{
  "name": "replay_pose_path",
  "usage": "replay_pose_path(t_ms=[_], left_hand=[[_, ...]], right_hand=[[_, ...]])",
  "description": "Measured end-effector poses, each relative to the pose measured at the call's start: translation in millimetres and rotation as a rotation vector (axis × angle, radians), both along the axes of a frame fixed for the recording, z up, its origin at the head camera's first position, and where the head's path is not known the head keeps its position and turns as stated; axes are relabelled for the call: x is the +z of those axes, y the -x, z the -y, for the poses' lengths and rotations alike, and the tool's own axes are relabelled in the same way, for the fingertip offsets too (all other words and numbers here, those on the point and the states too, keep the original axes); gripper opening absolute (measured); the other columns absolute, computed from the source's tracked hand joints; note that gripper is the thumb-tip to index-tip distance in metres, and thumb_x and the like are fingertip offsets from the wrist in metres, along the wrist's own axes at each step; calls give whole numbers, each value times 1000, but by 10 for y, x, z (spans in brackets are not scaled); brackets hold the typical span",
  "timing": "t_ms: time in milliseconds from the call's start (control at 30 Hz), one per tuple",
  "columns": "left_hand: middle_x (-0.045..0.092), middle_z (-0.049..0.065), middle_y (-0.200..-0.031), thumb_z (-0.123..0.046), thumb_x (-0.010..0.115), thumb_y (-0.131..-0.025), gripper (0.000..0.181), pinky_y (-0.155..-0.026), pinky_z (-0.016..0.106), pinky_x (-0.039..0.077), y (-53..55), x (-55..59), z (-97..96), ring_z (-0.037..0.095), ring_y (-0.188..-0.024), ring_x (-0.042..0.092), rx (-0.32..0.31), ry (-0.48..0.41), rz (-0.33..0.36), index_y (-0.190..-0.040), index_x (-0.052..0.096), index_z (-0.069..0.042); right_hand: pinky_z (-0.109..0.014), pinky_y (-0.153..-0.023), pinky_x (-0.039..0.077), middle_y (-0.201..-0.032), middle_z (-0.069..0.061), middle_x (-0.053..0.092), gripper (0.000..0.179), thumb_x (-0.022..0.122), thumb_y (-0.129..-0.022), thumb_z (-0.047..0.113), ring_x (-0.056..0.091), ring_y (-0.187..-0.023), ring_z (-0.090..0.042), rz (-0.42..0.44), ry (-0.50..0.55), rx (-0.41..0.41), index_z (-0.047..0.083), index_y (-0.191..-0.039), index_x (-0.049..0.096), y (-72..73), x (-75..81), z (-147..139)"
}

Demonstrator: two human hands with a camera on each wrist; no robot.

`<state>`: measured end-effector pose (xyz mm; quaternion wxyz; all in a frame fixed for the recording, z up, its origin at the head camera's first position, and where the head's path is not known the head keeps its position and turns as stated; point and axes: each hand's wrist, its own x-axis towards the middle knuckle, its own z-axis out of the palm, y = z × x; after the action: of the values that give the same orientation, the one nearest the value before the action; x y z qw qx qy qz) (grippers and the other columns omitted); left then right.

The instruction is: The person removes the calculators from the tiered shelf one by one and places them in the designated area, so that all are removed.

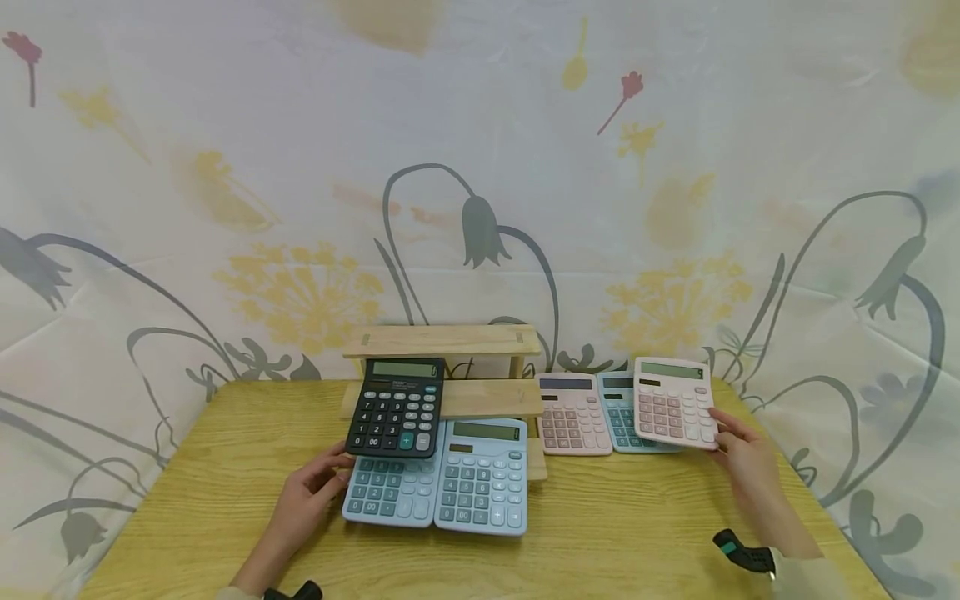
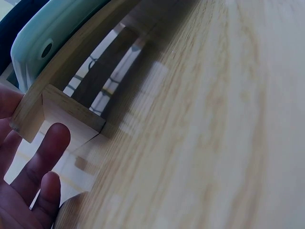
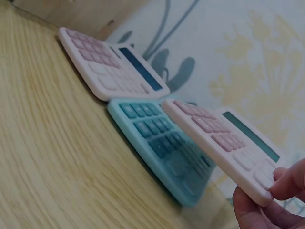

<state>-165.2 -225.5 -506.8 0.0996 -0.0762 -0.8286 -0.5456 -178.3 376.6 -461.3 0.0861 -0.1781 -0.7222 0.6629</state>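
My right hand (image 1: 752, 467) pinches a pink calculator (image 1: 671, 402) by its lower right edge, thumb on top and fingers beneath. The calculator is tilted over a blue calculator (image 3: 162, 148) and hides part of it. Left of these is another pink calculator (image 1: 573, 414). My left hand (image 1: 306, 492) is at the left end of a wooden rack (image 1: 442, 340); in the left wrist view a finger touches the rack's end while other fingertips (image 2: 56, 138) stay apart from it. A black calculator (image 1: 397, 407) and two light blue calculators (image 1: 482, 479) lean on the rack, the black one overlapping the left blue one.
The wooden table (image 1: 600, 533) has wood grain and narrows toward the back. A white cloth (image 1: 480, 108) with printed flowers hangs behind it and along both sides. Dark bands (image 1: 742, 554) are worn on both wrists.
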Motion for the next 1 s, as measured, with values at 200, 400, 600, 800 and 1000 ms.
replay_pose_path(t_ms=[200,400,600,800,1000], left_hand=[[56,18,-141,-2,64,-94,15,-78,24,48,-7,3,0,4,-109,57,0,-6,-7,-106,73,-6],[55,18,-141,-2,64,-95,14,-76,24,48,-5,3,-2,5,-105,58,10,5,7,-106,72,-5],[55,19,-140,-3,63,-95,14,-77,24,49,-2,1,-5,4,-108,57,7,7,5,-105,72,-6],[55,19,-140,-3,63,-95,14,-76,24,48,2,-14,-1,7,-106,59,4,5,-5,-105,72,-6],[55,19,-141,-2,63,-95,14,-76,24,49,9,-27,8,5,-106,58,11,14,-6,-105,72,-6]], right_hand=[[-16,-75,50,-124,-8,43,52,37,-100,-2,54,-88,1,-10,31,-34,-5,-152,30,8,5,-182],[-13,-75,48,-143,-22,32,51,32,-101,-1,50,-90,6,30,-33,-52,-7,-152,27,23,-11,-325],[-12,-73,48,-145,-23,31,52,32,-99,-3,48,-92,5,58,-54,-128,-6,-151,30,33,-25,-450],[-11,-73,47,-153,-22,27,53,32,-99,-1,46,-100,0,105,-93,-160,-2,-152,32,17,-19,-559],[-11,-72,45,-159,-20,24,53,31,-99,3,45,-106,-4,149,-188,-165,1,-152,33,15,-17,-620]])
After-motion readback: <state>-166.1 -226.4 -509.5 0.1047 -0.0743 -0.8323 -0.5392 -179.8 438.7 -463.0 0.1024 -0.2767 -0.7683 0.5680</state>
